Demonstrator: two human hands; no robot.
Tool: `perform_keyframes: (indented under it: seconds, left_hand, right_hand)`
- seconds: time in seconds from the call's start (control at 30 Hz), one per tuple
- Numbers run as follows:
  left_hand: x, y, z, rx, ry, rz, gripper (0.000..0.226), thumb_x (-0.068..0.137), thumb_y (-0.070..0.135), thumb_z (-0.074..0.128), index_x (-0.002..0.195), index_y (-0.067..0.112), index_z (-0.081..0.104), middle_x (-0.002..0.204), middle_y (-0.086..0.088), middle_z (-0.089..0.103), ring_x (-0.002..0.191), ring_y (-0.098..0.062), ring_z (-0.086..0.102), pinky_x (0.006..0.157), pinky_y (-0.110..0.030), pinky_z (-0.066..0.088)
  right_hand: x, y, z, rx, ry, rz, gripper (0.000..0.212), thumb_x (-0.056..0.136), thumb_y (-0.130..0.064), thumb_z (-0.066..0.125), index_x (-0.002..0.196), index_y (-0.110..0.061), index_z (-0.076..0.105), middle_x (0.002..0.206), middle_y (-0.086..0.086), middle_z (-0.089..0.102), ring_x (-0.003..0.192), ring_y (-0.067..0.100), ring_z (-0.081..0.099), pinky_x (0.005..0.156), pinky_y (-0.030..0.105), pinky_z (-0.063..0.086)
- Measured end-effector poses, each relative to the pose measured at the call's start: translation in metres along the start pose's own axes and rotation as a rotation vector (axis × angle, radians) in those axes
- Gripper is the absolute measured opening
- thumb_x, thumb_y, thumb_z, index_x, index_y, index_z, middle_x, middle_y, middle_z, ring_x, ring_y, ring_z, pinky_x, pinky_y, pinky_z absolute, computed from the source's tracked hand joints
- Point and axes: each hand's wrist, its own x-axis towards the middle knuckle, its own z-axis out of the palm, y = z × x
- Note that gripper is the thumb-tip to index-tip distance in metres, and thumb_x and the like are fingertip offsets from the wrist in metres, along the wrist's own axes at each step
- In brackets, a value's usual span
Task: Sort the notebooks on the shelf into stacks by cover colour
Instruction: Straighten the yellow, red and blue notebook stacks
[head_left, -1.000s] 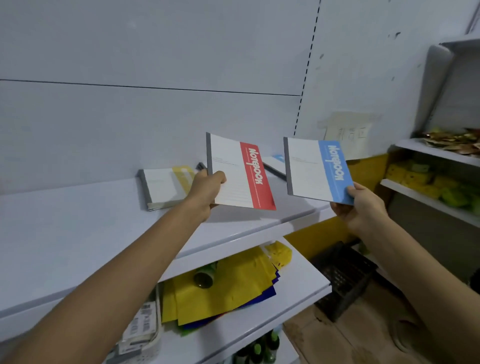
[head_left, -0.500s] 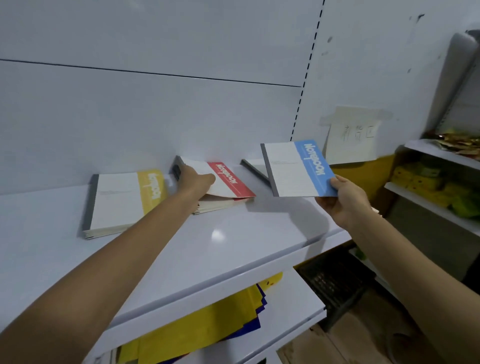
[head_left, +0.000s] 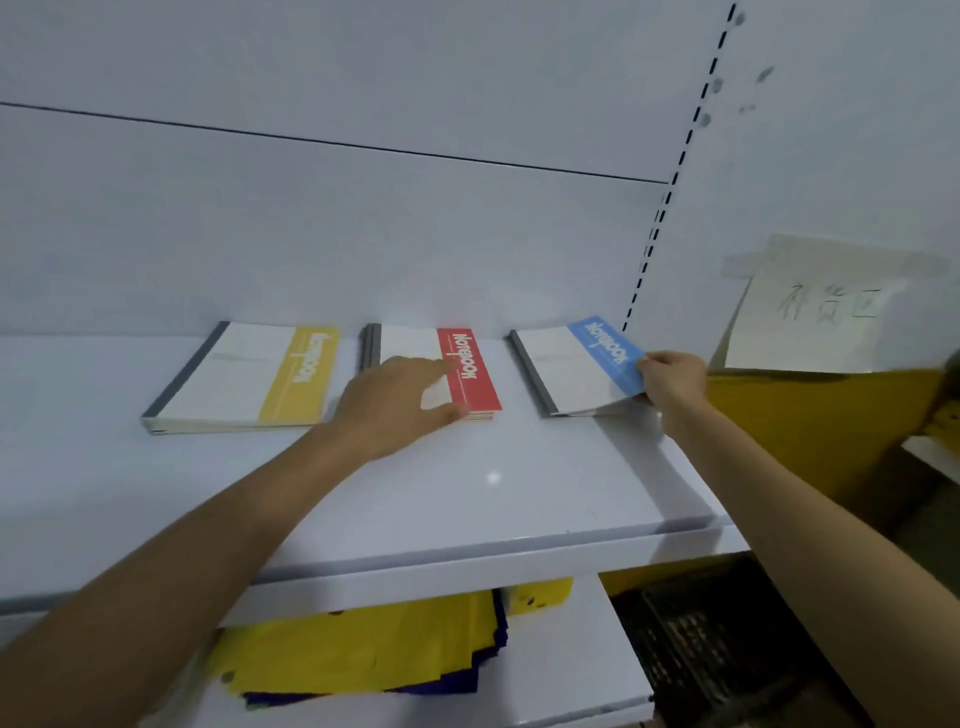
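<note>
Your left hand (head_left: 395, 405) rests flat on the red stack (head_left: 472, 379); your right hand (head_left: 672, 379) pinches the blue notebook (head_left: 563, 369) at its corner.

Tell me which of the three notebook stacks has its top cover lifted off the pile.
The blue stack, farthest right: the right hand pinches its front corner and the cover bows up. The yellow stack and red stack lie flat.

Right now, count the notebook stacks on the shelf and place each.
3. Yellow stack at the left; red stack in the middle, under the left hand; blue stack at the right, its corner pinched by the right hand. None seems hidden.
</note>
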Motion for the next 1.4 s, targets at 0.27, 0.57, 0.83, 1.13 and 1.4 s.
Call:
perform_keyframes:
  seconds: [0.27, 0.57, 0.83, 1.13, 1.4]
  left_hand:
    - [-0.003, -0.002, 0.013, 0.088, 0.038, 0.015, 0.046, 0.090, 0.056, 0.050, 0.128, 0.033, 0.058, 0.135, 0.012, 0.055, 0.125, -0.014, 0.048, 0.093, -0.032, 0.044]
    - [-0.003, -0.004, 0.016, 0.074, 0.065, 0.033, 0.046, 0.088, 0.057, 0.052, 0.126, 0.032, 0.060, 0.131, 0.011, 0.059, 0.122, -0.016, 0.051, 0.092, -0.035, 0.045]
    - [-0.004, 0.000, 0.015, 0.113, 0.060, 0.015, 0.045, 0.089, 0.056, 0.050, 0.126, 0.032, 0.060, 0.129, 0.012, 0.059, 0.121, -0.015, 0.051, 0.089, -0.032, 0.043]
    - [-0.008, 0.002, 0.013, 0.151, 0.064, 0.012, 0.047, 0.089, 0.057, 0.049, 0.127, 0.030, 0.059, 0.130, 0.010, 0.059, 0.121, -0.015, 0.051, 0.091, -0.033, 0.043]
    - [-0.007, 0.002, 0.013, 0.135, 0.065, -0.005, 0.047, 0.089, 0.057, 0.051, 0.127, 0.030, 0.059, 0.131, 0.009, 0.059, 0.121, -0.017, 0.051, 0.092, -0.035, 0.044]
  right_hand:
    - [-0.004, 0.026, 0.012, -0.890, -0.144, -0.747, 0.056, 0.093, -0.055, 0.043, 0.139, -0.023, 0.046, 0.146, 0.010, 0.041, 0.133, 0.028, 0.035, 0.106, 0.039, 0.029]
    - [0.006, 0.039, 0.002, -1.004, -0.265, -0.595, 0.077, 0.083, -0.075, 0.023, 0.134, -0.024, 0.049, 0.139, 0.005, 0.050, 0.125, 0.027, 0.046, 0.103, 0.043, 0.037]
    - [0.006, 0.045, 0.003, -1.038, -0.295, -0.674, 0.095, 0.071, -0.088, 0.016, 0.130, -0.022, 0.050, 0.127, 0.005, 0.053, 0.118, 0.027, 0.046, 0.100, 0.041, 0.035]
    - [0.007, 0.050, 0.005, -1.052, -0.282, -0.708, 0.091, 0.071, -0.086, 0.013, 0.136, -0.029, 0.044, 0.136, 0.003, 0.047, 0.126, 0.026, 0.040, 0.104, 0.043, 0.029]
    - [0.007, 0.051, 0.006, -1.043, -0.288, -0.674, 0.092, 0.070, -0.086, 0.014, 0.139, -0.032, 0.040, 0.144, 0.003, 0.041, 0.131, 0.027, 0.035, 0.108, 0.044, 0.025]
